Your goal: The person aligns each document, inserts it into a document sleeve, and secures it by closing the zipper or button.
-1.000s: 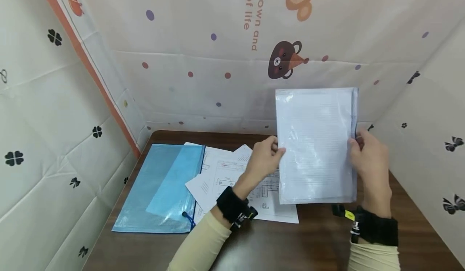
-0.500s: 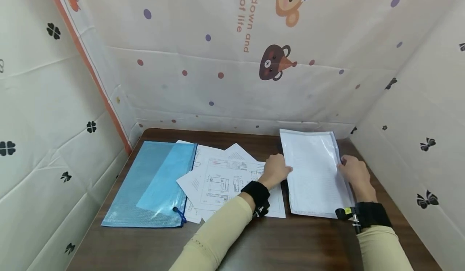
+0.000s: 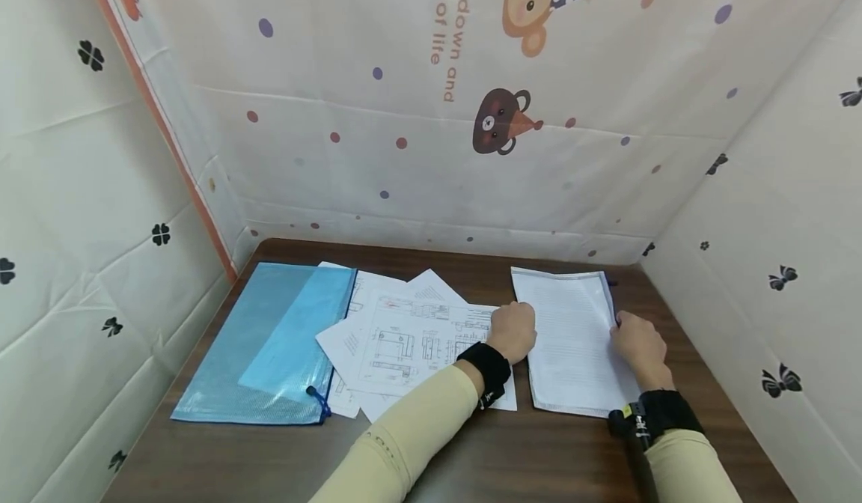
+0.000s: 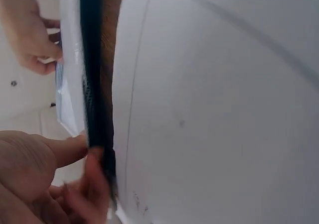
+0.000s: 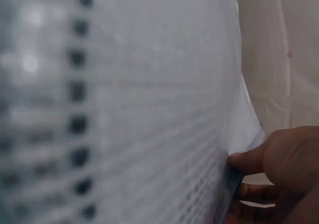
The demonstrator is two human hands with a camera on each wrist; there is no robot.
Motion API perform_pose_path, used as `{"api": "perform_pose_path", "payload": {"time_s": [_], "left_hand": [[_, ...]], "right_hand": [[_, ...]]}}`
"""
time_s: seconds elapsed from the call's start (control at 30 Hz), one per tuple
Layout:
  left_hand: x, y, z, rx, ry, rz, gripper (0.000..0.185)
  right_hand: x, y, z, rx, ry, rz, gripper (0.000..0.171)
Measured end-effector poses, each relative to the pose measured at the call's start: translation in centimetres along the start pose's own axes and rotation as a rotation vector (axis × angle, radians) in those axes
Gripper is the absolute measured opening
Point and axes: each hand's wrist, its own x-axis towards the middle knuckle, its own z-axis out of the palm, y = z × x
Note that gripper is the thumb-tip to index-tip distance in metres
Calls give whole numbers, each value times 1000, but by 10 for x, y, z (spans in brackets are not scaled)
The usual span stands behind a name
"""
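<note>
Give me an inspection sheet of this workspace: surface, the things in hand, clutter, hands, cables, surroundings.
Surface: dark brown wooden table, enclosed on three sides.
Things in hand: clear mesh pouch filled with paper, lying flat on the table's right part.
Clutter: loose drawing sheets fanned out in the middle; two blue zip pouches overlapping at left, partly covering the sheets' left edge.
Hands: left hand grips the pouch's left edge; right hand grips its right edge. Both wrists wear black bands.
Cables: nothing seen.
Surroundings: pale cloth walls printed with dots, bears, clovers and bows; an orange strip runs down the left corner.
</note>
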Motion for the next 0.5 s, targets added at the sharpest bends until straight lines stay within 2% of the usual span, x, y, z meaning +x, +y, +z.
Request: {"api": "perform_pose_path", "payload": {"time_s": [0.1, 0.2, 0.3, 0.37, 0.5], "left_hand": [[0, 6, -1, 177, -6, 3, 37], [-2, 12, -4, 274, -14, 55, 60], [-3, 15, -5, 270, -40, 123, 53], [-3, 15, -6, 262, -60, 138, 45], [-3, 12, -8, 230, -80, 126, 45]], "right_hand": [[1, -2, 1, -23, 15, -28, 44], [2, -5, 4, -36, 50, -100, 48], [0, -13, 6, -31, 56, -206, 51], [-2, -20, 6, -28, 21, -263, 53], [-5, -34, 1, -60, -102, -273, 60]]}}
